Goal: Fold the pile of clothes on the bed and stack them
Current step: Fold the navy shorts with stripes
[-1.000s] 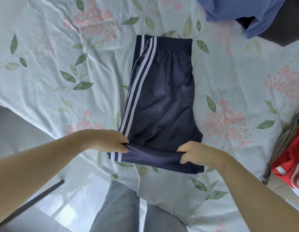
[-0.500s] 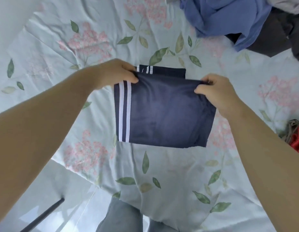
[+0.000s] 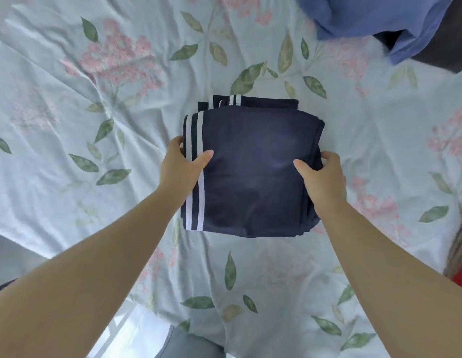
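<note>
Pale bedding fills nearly the whole frame: a wrinkled sheet (image 3: 69,177) printed with pink blossoms and green leaves. At the bottom edge our jeans (image 3: 191,343) show just below the sheet's hem. Above them our forearms reach toward the centre, where the navy shorts (image 3: 253,171) with two white side stripes lie on the sheet as a folded square, the waistband peeking out along the upper edge. Our left hand (image 3: 182,169) clasps the striped left side, thumb flat on top and fingers curled round the edge. Our right hand (image 3: 321,179) clasps the right side the same way. We judge the fold finished and the step in hand to be carrying the bundle to a stack. To do it well, we should slide our fingers well under, squeeze all layers evenly and lift both sides together and level, since the cloth looks slippery and the layers could slide apart. The bulging right edge wants tucking first. At the right edge of the frame lie a tan piece (image 3: 461,244) and a red piece (image 3: 461,279), a likely spot for the stack, though we cannot tell whether they are folded. Farthest off, in the upper right corner, a blue garment (image 3: 374,14) lies crumpled over a dark garment (image 3: 447,52).
</note>
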`<state>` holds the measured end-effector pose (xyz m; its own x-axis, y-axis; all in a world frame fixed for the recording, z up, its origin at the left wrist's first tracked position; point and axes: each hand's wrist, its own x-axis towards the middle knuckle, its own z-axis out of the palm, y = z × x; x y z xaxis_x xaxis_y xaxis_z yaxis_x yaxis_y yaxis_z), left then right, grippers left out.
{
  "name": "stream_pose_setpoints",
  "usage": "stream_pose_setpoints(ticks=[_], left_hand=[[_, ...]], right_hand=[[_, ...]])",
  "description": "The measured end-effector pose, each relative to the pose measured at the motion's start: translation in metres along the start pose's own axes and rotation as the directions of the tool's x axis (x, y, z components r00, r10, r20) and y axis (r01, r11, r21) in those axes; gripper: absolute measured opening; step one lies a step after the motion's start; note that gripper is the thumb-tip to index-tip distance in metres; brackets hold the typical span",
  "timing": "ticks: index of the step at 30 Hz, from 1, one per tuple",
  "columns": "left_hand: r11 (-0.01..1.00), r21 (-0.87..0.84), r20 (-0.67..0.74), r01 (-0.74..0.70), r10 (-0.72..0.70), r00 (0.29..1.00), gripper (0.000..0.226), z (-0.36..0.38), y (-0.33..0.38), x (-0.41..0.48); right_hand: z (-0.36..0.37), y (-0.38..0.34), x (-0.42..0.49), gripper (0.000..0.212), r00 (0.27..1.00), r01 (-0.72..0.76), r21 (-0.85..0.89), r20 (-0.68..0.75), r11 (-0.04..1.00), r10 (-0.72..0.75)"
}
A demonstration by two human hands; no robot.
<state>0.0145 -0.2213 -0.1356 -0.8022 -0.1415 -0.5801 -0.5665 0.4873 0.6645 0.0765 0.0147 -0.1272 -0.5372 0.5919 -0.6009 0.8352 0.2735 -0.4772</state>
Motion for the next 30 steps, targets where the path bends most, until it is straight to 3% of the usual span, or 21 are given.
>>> stream_pose_setpoints(ticks=[3, 7, 10, 11, 14, 16, 20, 22, 25, 28, 30], left_hand=[[0.995, 0.002, -0.118, -0.101, 0.101, 0.988, 0.039, -0.002, 0.010, -0.007], [0.956, -0.194, -0.128, -0.219, 0.197, 0.972, 0.038, -0.011, 0.044, -0.014], [0.947, -0.097, -0.154, -0.307, 0.290, 0.945, 0.049, -0.010, 0.065, 0.003], [0.960, -0.023, -0.135, -0.280, 0.275, 0.952, 0.058, -0.007, 0.068, 0.010], [0.950, 0.312, -0.070, -0.004, 0.027, 0.997, 0.085, 0.008, 0.054, 0.023], [0.928, 0.358, -0.056, 0.106, -0.092, 0.994, 0.091, 0.012, 0.035, 0.013], [0.950, 0.297, -0.026, 0.101, -0.098, 0.995, 0.095, 0.014, -0.007, -0.013], [0.967, 0.240, -0.002, 0.087, -0.089, 0.996, 0.086, 0.014, -0.017, -0.018], [0.989, 0.130, 0.060, 0.069, -0.078, 0.995, 0.065, 0.009, -0.017, -0.018], [0.984, -0.095, 0.257, 0.150, -0.121, 0.959, 0.039, -0.002, -0.007, -0.015], [0.949, -0.142, 0.424, 0.282, -0.199, 0.884, 0.032, -0.016, -0.002, -0.017]], right_hand=[[-0.004, -0.005, 0.000, 0.014, 0.989, 0.138, 0.059, -0.056, 0.989, -0.135], [-0.019, -0.017, -0.004, 0.015, 0.958, 0.267, 0.238, -0.170, 0.934, -0.230], [-0.024, -0.031, 0.004, 0.008, 0.936, 0.296, 0.242, -0.269, 0.924, -0.229], [-0.021, -0.034, 0.009, 0.025, 0.945, 0.257, 0.209, -0.256, 0.943, -0.201], [-0.008, -0.035, 0.012, 0.076, 0.991, 0.024, 0.034, -0.131, 0.999, -0.019], [0.006, -0.025, 0.002, 0.084, 0.998, -0.031, 0.009, -0.054, 0.999, 0.031], [0.030, 0.007, -0.017, 0.086, 0.999, -0.042, -0.122, -0.018, 0.992, 0.040], [0.034, 0.014, -0.019, 0.078, 0.999, -0.042, -0.039, -0.009, 0.998, 0.042], [0.032, 0.018, -0.023, 0.055, 0.991, -0.092, 0.231, 0.112, 0.969, 0.067], [0.021, 0.018, -0.033, 0.044, 0.931, -0.265, 0.467, 0.352, 0.844, 0.097], [0.010, 0.019, -0.044, 0.039, 0.884, -0.323, 0.509, 0.464, 0.798, 0.062]])
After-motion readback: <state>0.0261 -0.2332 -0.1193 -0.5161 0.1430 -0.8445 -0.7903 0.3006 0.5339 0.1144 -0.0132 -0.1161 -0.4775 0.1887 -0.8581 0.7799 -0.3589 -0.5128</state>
